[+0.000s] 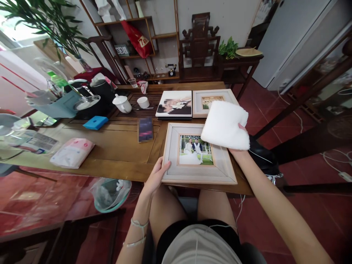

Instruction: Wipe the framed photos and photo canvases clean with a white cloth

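A pale wooden photo frame with a picture of a couple outdoors lies at the table's front edge. My left hand grips its left side, thumb on top of the border and fingers along the outer edge. In my right hand is a folded white cloth, which covers the frame's upper right corner; most of the fingers are hidden by it. Behind lie a second framed picture, partly covered by the cloth, and a photo album with a blurred cover.
The wooden table carries a phone, a blue box, a tissue pack, a white lidded cup and a small white bowl. Under its front edge stands a lined waste bin. A black bag is at right.
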The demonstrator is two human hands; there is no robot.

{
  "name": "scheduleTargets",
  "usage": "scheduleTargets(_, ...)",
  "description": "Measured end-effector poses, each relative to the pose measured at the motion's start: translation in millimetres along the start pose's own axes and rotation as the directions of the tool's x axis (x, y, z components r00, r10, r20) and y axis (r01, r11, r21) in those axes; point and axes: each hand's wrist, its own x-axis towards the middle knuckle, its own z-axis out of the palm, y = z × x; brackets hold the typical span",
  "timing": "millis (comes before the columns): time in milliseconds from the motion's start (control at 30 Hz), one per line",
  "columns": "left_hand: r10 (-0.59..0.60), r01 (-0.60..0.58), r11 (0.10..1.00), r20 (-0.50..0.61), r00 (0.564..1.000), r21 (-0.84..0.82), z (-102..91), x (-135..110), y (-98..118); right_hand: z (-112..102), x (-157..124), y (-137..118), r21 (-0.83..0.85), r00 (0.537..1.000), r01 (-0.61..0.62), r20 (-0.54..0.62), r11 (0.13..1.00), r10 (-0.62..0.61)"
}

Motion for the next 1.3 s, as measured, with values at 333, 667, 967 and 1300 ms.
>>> scheduleTargets(333,0.414,-0.388,0.831,0.023,0.91,0.398,-8.3,31,13,0,-4,-4,0.134,0.998,-0.041,-0.045,0.99,0.048)
scheduleTargets(667,0.598,-0.66,0.715,0.288,0.748,0.231,-1.7,72,-2,-1,-2,-6,0.217,0.996,-0.028,-0.081,0.976,0.047)
scheduleTargets(967,0.558,-0.654,0.7,0.352,0.751,0.286,-3.3,53,0,-8,-4,-4,0.166,0.998,0.015,-0.059,0.986,-0.006)
scheduleTargets(1300,0.595,-0.721,0.614,0.411,0.69,0.321,-1.2,58,1,-4,-32,-68,-0.545,0.665,0.745,0.558,0.385,-0.497)
